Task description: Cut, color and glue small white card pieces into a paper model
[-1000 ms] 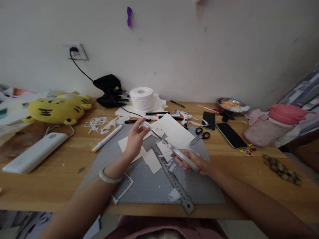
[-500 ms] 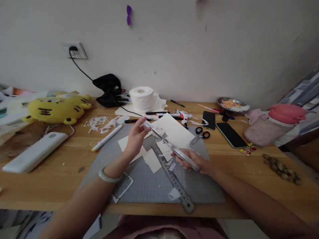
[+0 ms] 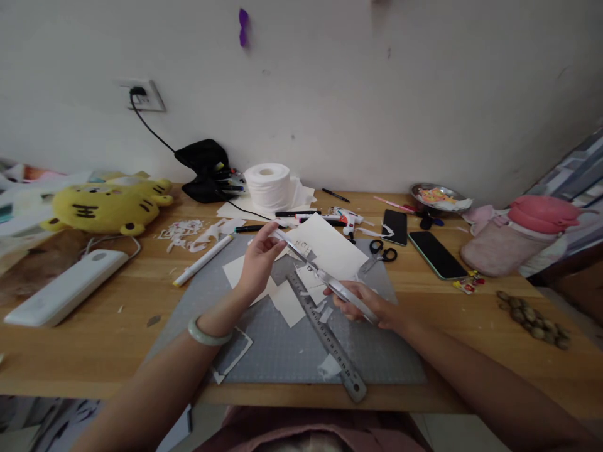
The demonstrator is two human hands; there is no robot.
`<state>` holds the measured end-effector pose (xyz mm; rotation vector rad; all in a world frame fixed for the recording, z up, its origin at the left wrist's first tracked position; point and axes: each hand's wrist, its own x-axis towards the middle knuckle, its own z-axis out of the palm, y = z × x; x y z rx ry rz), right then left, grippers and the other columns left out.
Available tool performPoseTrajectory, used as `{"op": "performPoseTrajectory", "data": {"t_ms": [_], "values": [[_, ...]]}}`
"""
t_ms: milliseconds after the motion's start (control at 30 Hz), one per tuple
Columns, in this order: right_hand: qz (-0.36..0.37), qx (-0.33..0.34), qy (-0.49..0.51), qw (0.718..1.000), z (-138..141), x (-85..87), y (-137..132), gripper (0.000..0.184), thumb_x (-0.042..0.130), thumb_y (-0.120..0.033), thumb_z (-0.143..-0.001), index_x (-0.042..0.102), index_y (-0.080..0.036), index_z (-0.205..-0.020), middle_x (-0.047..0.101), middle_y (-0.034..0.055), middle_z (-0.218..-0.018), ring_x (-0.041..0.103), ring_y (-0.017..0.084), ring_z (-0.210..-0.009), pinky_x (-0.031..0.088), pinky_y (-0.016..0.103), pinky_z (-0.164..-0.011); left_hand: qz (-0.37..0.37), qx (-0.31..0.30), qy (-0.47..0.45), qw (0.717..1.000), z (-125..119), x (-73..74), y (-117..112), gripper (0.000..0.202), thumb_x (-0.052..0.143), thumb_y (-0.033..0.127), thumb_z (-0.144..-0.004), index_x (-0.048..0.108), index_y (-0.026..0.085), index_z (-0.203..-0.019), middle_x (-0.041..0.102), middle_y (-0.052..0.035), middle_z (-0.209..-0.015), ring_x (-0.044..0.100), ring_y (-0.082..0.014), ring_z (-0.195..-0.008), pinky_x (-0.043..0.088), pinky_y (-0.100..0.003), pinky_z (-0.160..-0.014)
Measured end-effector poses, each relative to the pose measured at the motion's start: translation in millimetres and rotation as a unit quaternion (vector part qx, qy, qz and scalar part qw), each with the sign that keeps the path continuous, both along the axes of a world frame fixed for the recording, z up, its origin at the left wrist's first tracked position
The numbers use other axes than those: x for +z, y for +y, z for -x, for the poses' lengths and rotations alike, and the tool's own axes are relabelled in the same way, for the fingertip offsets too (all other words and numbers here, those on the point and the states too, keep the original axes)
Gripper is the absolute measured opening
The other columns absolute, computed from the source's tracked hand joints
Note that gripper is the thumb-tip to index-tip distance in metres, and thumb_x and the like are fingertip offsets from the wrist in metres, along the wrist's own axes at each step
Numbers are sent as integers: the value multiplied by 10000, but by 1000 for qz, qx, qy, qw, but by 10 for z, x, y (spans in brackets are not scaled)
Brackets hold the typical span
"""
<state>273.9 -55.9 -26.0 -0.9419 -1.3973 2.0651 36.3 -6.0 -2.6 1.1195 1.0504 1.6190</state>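
My left hand (image 3: 258, 262) pinches the far end of a long silvery strip (image 3: 320, 276), held in the air above the grey cutting mat (image 3: 282, 351). My right hand (image 3: 365, 304) grips the near end of the same strip. A metal ruler (image 3: 330, 342) lies diagonally on the mat beneath it, among white paper pieces (image 3: 287, 304) and a larger cream sheet (image 3: 330, 248). A pale green bangle sits on my left wrist.
Black scissors (image 3: 382, 254), two phones (image 3: 436, 254), a glue gun and markers (image 3: 301, 216), and a tissue roll (image 3: 268, 186) lie behind the mat. A yellow plush toy (image 3: 106, 207) and white case (image 3: 63, 289) sit left; a pink bottle bag (image 3: 513, 238) right.
Almost nothing differs. Both hands keep hold of the strip in nearly the same place, with only a slight shift of the view.
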Motion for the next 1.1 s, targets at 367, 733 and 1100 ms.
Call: {"op": "performPoseTrajectory", "data": {"t_ms": [367, 733, 1100], "values": [[-7, 4, -29, 1000, 16, 63, -20, 275, 643, -320, -733, 602, -175, -964, 474, -56, -641, 334, 48, -464, 224, 183, -400, 2, -6, 13, 1000, -1, 1, -5, 536, 722, 234, -596, 620, 190, -1121, 534, 32, -689, 455, -98, -627, 394, -228, -609], [-74, 13, -25, 997, 39, 109, -39, 357, 720, -271, -612, 582, -163, -923, 417, -69, -653, 308, 40, -500, 219, 190, -444, -3, -1, 4, 1000, -23, 69, -42, 538, 721, 199, -592, 630, 193, -1123, 507, 47, -652, 406, -85, -584, 375, -221, -576], [-124, 52, -49, 990, 34, 180, -55, 446, 750, -284, -597, 572, -179, -993, 418, -57, -708, 371, 85, -624, 302, 210, -558, -14, -6, -9, 1000, -14, 70, -50, 541, 719, 162, -597, 646, 195, -1132, 495, 50, -623, 412, -81, -567, 376, -215, -555]]}}
